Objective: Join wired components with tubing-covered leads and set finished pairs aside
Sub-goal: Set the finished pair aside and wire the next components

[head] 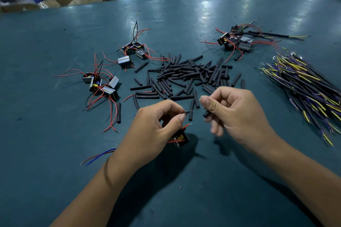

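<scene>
Down at 6 o'clock, my left hand (pixel 156 125) pinches the small black wired component's (pixel 180 138) stripped lead so it's steady, while my right hand (pixel 238 116) grips a black tubing-covered lead (pixel 206 114), tips nearly touching, probably to join them.

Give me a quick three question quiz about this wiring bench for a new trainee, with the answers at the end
1. True or false: the left hand holds a wired component.
2. The pile of black tubing pieces lies: A) in a blue crate, B) mid-table, beyond both hands, C) on the floor.
3. What lies at the table's right edge?

Key: 1 true. 2 B. 3 A bundle of yellow and purple leads. The right hand has its grip on a black tube.
</scene>
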